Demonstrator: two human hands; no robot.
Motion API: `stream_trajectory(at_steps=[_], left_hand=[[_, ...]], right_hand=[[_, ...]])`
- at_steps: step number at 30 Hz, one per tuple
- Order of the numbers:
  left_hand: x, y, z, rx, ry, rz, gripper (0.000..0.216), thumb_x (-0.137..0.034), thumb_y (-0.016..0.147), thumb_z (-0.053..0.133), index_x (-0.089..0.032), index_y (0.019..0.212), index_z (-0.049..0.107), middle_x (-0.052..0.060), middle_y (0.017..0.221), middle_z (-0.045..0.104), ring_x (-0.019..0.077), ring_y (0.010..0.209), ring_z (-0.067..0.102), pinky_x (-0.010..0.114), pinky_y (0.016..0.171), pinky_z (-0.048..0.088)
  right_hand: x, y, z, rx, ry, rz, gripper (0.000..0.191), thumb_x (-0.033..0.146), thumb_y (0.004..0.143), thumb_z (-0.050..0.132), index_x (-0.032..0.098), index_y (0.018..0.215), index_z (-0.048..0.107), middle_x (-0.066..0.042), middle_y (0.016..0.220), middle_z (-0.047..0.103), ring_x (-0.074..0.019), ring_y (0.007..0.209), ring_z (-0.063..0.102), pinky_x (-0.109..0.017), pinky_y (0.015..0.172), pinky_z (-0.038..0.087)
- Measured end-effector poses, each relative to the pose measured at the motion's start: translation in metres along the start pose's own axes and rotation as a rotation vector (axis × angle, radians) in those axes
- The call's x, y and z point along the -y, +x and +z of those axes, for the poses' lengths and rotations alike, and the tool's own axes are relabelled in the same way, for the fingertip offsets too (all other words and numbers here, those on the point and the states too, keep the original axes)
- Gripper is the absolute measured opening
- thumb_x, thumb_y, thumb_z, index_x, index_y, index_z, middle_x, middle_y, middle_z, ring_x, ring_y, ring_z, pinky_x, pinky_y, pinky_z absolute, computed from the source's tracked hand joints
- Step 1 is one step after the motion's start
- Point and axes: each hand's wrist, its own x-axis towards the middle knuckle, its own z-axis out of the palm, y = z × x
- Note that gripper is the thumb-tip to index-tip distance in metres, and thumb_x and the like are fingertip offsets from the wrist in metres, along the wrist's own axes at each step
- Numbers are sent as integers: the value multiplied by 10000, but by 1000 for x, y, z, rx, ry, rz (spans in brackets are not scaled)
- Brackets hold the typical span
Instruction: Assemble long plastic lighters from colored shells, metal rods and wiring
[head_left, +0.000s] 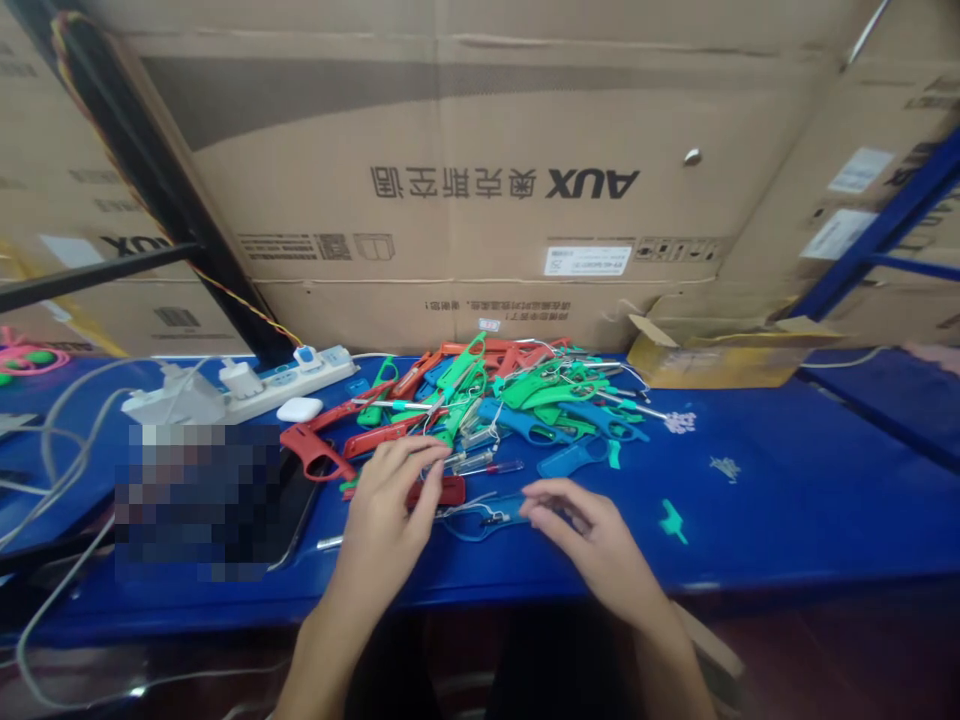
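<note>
My left hand (pixel 397 495) hovers at the near edge of a pile of plastic lighter parts, its thumb apart from its bent fingers. Its fingertips are close to some small clear parts (pixel 472 460); I see nothing held in it. A translucent blue lighter shell half (pixel 472 522) lies in front of me, with a white wire and a small black piece in it. The thumb and index finger of my right hand (pixel 592 535) close on the shell's right end. Behind the left fingers is a red shell (pixel 442 491), partly covered.
The pile of green (pixel 536 388), red and blue shells with metal rods spreads across the blue table (pixel 765 500). Left are a power strip (pixel 289 385), a white earbud case (pixel 299 409) and a blurred-out dark device (pixel 296 530). An opened carton (pixel 720 355) stands back right.
</note>
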Motion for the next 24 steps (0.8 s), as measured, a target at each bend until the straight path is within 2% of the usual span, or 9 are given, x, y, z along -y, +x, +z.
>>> stream_trajectory(at_steps=[4,8,13,19,22,24], left_hand=[[-2,30,15,219,164,118,207,-150,1005,508,-200,1032,707,65,1090,725,256,1039,633,444,930,508],[8,47,24,424,277,200,189,-145,972,585,-186,941,766,67,1001,726,262,1007,616,430,910,507],[18,51,27,490,293,223,117,-204,942,682,-225,953,797,51,1012,716,242,983,614,408,902,509],[16,53,31,494,303,223,140,-228,975,640,-214,985,779,57,1032,710,255,1027,616,434,957,497],[15,64,35,579,311,252,169,-214,969,633,-193,1094,746,76,1101,709,272,1085,626,451,990,478],[16,77,37,669,285,287,234,-181,928,670,-199,1154,727,74,1135,718,271,1098,645,411,959,484]], right_hand=[[-1,-1,0,-35,18,23,286,475,958,665,224,1081,727,-51,1007,781,-212,959,736,-330,889,561],[-1,-1,0,-46,38,16,275,469,963,663,224,1072,724,-41,972,783,-198,922,734,-304,854,556],[-2,-1,-1,-65,48,19,270,469,971,655,227,1070,724,-34,958,781,-187,909,724,-286,838,541],[-4,1,-1,-99,60,31,264,466,973,653,225,1052,724,-27,935,773,-174,886,714,-271,823,533],[-3,1,0,-91,66,28,252,456,979,645,226,1050,721,-22,931,770,-172,887,714,-270,824,537],[-4,1,2,-87,57,18,247,450,985,637,225,1042,721,-22,917,766,-175,874,713,-277,817,541]])
